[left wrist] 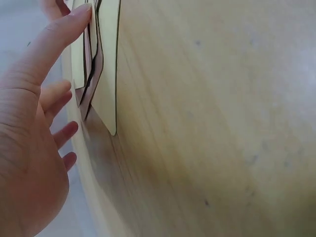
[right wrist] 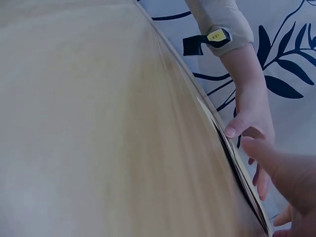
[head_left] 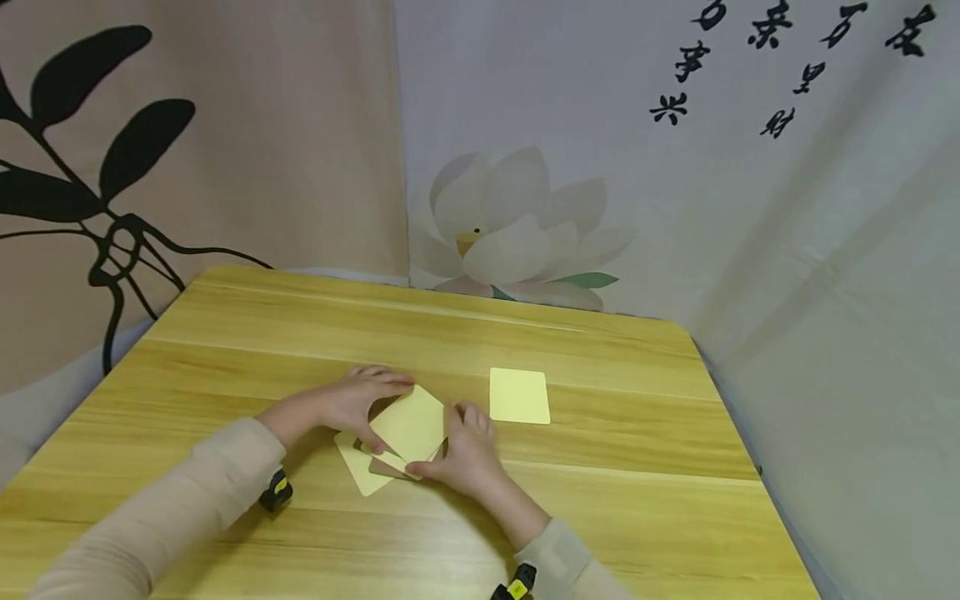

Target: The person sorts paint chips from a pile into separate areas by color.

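Observation:
Several thin square cards with rounded corners and pale yellow faces lie loosely stacked near the table's middle. My left hand [head_left: 348, 402] grips the top yellow card [head_left: 412, 422] at its left side, thumb at the near edge and fingers at the far corner. From the right, my right hand [head_left: 471, 457] holds the same card between thumb and fingers. Beneath it, another yellow card [head_left: 358, 468] sticks out toward the lower left. Seen edge-on in the left wrist view, the layered cards [left wrist: 106, 94] show brownish undersides and gaps between them. Cards lower in the pile are mostly hidden.
One separate yellow card [head_left: 520, 397] lies flat on the wooden table [head_left: 637, 517], right of the right hand. Behind the table hangs a printed curtain [head_left: 300, 142]. Both wrists wear black straps with small yellow-marked devices, the left one [head_left: 277, 490] hanging below its sleeve.

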Demonstrator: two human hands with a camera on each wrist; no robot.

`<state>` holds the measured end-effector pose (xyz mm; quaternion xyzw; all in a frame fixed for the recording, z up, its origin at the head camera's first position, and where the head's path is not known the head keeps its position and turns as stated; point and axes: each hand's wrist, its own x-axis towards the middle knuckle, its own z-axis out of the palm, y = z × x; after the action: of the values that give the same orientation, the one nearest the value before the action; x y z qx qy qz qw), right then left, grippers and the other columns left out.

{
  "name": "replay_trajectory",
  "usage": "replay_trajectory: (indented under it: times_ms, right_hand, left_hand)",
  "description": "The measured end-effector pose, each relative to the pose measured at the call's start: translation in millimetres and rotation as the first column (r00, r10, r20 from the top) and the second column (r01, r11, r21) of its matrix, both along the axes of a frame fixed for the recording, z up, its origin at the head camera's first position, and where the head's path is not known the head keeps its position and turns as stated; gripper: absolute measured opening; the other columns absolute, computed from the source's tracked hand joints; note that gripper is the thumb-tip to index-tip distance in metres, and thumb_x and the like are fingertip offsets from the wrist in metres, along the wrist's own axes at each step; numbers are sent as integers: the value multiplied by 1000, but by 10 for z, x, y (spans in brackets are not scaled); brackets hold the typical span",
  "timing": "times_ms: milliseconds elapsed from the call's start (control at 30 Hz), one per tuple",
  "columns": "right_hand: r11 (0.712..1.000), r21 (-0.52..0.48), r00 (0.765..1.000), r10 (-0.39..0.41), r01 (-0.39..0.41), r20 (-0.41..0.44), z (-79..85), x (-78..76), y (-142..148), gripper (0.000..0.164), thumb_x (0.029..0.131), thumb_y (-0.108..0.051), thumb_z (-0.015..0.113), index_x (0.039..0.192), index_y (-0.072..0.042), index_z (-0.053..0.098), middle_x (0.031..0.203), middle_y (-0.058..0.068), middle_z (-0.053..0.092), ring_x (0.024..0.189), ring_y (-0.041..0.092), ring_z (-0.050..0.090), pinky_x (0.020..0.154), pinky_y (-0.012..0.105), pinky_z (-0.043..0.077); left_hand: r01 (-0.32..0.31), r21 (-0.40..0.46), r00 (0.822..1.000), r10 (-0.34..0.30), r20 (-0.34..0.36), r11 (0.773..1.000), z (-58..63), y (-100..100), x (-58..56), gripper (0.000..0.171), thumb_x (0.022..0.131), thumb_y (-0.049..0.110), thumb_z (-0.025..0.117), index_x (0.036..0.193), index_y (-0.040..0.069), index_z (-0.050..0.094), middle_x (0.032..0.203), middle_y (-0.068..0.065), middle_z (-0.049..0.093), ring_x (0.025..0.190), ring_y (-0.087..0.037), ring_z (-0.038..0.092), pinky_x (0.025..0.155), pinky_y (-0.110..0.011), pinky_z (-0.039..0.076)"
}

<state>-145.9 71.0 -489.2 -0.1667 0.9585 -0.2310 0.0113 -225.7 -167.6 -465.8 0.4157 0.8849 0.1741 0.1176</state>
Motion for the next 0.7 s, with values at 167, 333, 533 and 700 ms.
replay_trajectory:
  times_ms: [167,333,533,700]
  right_hand:
    - [1000,13,1000,-16,16,-5,-14,21,-52,113,63,-62,80,145,2,35,136,16,36,126,33,29,104,49,22]
    - [1000,10,1000,-21,21,-4,-27,21,-75,113,63,-60,81,144,4,36,135,16,36,126,33,29,105,49,21]
    - [999,-28,999,-21,21,29,-24,11,-64,109,66,-56,81,144,5,35,137,18,34,128,34,27,105,50,20]
    - [999,-35,999,-20,22,44,-28,-10,-54,106,68,-54,81,144,4,36,137,17,34,126,33,27,105,49,21]
  left_hand:
    - [22,-39,1000,-22,0,999,-12,9,-37,105,63,60,80,145,6,42,151,-4,34,136,-35,26,104,-61,15]
    - [49,-59,999,-49,-9,997,-21,43,-85,106,61,62,80,145,8,43,150,-4,36,135,-34,27,104,-60,17]
    - [39,-72,999,-39,-3,997,-5,88,-118,104,60,58,83,143,9,45,147,-4,40,133,-33,29,103,-57,21]
    - [32,-70,999,-32,-3,997,-7,90,-119,103,61,59,82,143,9,46,145,-5,41,132,-31,30,103,-57,22]
